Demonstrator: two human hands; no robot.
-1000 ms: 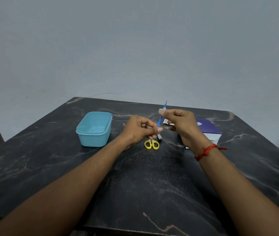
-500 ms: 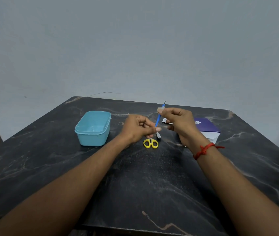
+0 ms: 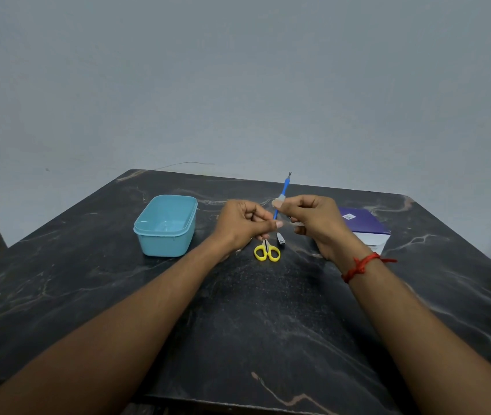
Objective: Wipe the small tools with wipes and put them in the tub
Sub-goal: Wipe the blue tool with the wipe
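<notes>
A thin blue-handled tool [image 3: 283, 191] with a dark forked tip stands almost upright between my hands above the table. My left hand [image 3: 242, 224] pinches its lower end. My right hand [image 3: 313, 221] pinches a small white wipe [image 3: 278, 202] round the shaft, near the middle. Below them on the table lie small yellow-handled scissors [image 3: 267, 252] and a small dark metal clipper [image 3: 280, 238]. The light blue tub [image 3: 165, 226] stands open to the left of my left hand, with nothing visible inside.
A purple-and-white wipes packet [image 3: 364, 227] lies behind my right wrist. The black marble table [image 3: 253, 324] ends at a near edge at the bottom of the view. A plain grey wall rises behind it.
The wipe in my right hand has slid down the blue shaft, baring more of the upper end. My left hand's pinch has not shifted.
</notes>
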